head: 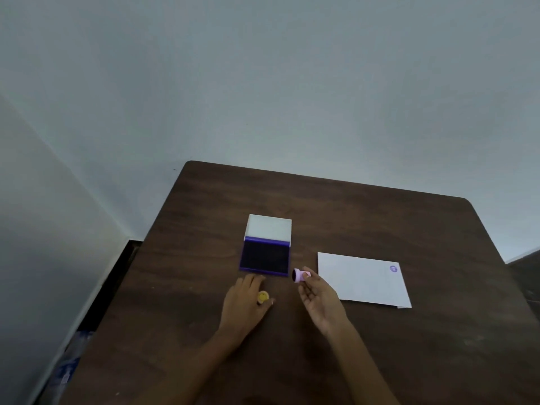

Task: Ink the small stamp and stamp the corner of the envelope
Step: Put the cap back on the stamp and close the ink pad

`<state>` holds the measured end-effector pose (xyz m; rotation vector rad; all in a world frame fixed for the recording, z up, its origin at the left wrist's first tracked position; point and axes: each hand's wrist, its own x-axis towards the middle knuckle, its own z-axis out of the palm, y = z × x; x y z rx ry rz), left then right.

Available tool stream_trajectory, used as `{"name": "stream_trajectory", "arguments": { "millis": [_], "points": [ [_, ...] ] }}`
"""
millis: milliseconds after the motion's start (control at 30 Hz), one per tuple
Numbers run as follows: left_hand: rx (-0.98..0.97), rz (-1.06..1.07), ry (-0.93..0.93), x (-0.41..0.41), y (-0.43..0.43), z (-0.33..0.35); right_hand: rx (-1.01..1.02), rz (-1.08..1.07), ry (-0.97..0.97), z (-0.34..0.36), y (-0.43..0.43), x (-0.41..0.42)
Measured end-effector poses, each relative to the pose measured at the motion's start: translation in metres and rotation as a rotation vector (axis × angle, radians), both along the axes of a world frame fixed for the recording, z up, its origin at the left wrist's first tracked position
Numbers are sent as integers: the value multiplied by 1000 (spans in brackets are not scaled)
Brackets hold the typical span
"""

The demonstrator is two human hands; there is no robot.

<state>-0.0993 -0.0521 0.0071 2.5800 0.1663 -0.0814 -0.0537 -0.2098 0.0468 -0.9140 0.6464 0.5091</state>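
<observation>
Lying tilted at frame centre, the small pink cylindrical stamp [299, 275] is pinched by the fingertips [307, 271] of the palm-up right hand [320, 299]. A yellow round cap [262, 296] is covered by the loosely spread fingers of the palm-down left hand [245, 302], below the open purple ink pad [265, 258].

Dim, flat, cool light throughout; no direct source in view, and the pale wall [263, 83] reads grey-blue with a soft falloff toward the left corner. Shadows are weak and diffuse: the dark wood table [409, 361] swallows detail, the two forearms go nearly black toward the bottom edge, while the white envelope [359, 279] and the open lid of the ink pad [268, 229] are the brightest patches, without glare. Overall soft and slightly smeared, with wide-angle bending of the table edges and a blurred bluish clutter [70, 366] at lower left.
</observation>
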Motion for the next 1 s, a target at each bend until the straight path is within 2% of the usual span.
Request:
{"name": "stream_trajectory", "arguments": {
  "millis": [200, 333, 400, 533, 633, 800, 1000],
  "points": [
    [-13, -117, 85, 0, 6, -7, -62, 9, -8, -13, 20, -10],
    [-197, -18, 126, 5, 8, 1, -48, -20, 2, -18, 24, -12],
    [-407, 160, 169, 7, 9, 10, -60, -27, -3, -18, 26, -13],
    [-1151, 596, 469, 13, 17, 30, -98, -6, -61, -13, 30, -16],
    [-1430, 612, 552, 17, 23, 40, -197, 52, -136, -7, 35, -18],
    [-1575, 552, 573, 22, 26, 48, -479, 157, -197, -1, 46, -17],
    [-1651, 524, 551, 25, 28, 51, -623, 172, -316, -6, 52, -17]
  ]
}}
